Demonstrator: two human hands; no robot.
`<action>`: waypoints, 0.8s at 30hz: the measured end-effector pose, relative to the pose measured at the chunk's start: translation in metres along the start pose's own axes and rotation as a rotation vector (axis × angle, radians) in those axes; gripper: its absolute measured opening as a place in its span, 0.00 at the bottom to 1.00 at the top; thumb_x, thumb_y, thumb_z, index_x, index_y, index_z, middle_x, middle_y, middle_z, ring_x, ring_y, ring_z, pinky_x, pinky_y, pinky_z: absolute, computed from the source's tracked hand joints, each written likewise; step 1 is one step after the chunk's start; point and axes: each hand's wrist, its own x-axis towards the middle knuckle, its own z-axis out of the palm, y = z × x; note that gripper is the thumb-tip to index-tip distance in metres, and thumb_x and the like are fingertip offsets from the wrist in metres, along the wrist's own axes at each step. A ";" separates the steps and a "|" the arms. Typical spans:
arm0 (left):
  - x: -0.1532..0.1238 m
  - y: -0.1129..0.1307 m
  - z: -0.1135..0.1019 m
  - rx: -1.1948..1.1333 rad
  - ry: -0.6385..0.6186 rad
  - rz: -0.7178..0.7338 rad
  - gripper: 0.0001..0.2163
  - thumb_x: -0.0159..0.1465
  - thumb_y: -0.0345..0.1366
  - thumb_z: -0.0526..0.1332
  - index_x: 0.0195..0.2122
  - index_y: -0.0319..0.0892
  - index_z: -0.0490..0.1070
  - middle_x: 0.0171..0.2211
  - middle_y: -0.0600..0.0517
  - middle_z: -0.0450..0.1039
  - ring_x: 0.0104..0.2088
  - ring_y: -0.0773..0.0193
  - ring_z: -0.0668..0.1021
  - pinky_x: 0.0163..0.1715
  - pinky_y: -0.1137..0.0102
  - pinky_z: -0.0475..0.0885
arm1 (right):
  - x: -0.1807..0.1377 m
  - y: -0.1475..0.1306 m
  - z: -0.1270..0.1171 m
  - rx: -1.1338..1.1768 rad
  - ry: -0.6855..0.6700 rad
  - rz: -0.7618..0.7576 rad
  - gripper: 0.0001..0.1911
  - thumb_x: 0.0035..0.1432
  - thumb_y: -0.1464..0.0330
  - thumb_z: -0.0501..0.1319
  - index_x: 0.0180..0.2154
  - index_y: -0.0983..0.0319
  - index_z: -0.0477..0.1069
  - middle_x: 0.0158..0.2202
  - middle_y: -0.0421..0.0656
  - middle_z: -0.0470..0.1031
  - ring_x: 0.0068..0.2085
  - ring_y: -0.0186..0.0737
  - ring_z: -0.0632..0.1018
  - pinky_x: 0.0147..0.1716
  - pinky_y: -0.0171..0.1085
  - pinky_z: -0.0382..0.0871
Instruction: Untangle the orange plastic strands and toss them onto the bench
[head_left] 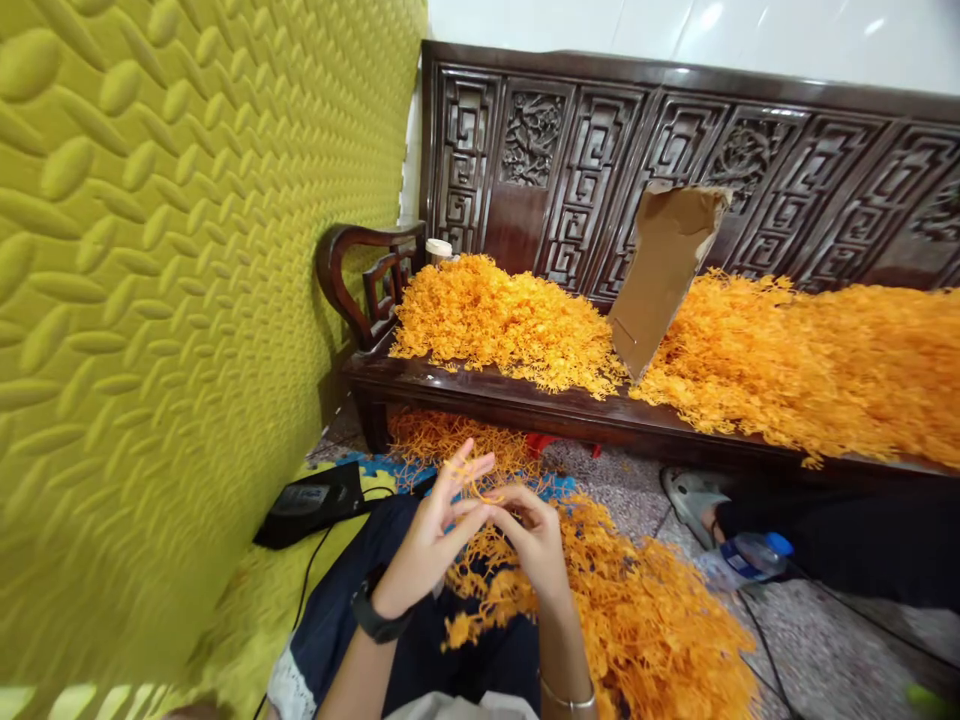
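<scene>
In front of my lap both hands meet around a thin, curved orange plastic strand (491, 499). My left hand (435, 525), with a dark watch at the wrist, pinches it between thumb and finger while other fingers stretch upward. My right hand (541, 540), a bangle on its wrist, closes thumb and fingertips on the same strand. The strand's exact shape is partly hidden by the fingers. Below and to the right, a loose heap of branching orange plastic pieces (637, 600) spreads over my lap and the floor.
A dark carved wooden bench (480, 385) bears large orange piles (495, 315), split by an upright cardboard piece (660, 270). A black device (311, 505) with a cable lies left, beside a yellow padded wall (187, 300). Another person's foot (694, 505) and a bottle (750, 558) are right.
</scene>
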 end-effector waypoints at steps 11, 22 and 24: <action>-0.030 0.011 -0.022 0.273 0.173 0.096 0.16 0.56 0.39 0.65 0.46 0.44 0.75 0.43 0.45 0.76 0.41 0.55 0.77 0.42 0.68 0.69 | 0.000 -0.001 -0.015 0.083 0.379 -0.115 0.01 0.52 0.68 0.63 0.31 0.57 0.75 0.33 0.41 0.76 0.35 0.39 0.76 0.35 0.37 0.70; -0.011 -0.022 0.007 -0.575 -0.149 -0.325 0.36 0.57 0.63 0.48 0.49 0.37 0.72 0.50 0.38 0.72 0.54 0.47 0.70 0.54 0.58 0.61 | -0.024 -0.028 -0.027 0.012 -0.287 -0.251 0.12 0.57 0.73 0.59 0.41 0.54 0.74 0.43 0.43 0.76 0.47 0.41 0.75 0.49 0.42 0.68; -0.010 -0.022 0.006 -0.597 -0.114 -0.276 0.31 0.59 0.57 0.53 0.52 0.36 0.69 0.51 0.38 0.71 0.55 0.49 0.69 0.55 0.60 0.60 | -0.023 -0.029 -0.030 -0.076 -0.343 -0.223 0.12 0.59 0.73 0.57 0.42 0.55 0.74 0.45 0.44 0.76 0.48 0.41 0.75 0.50 0.41 0.67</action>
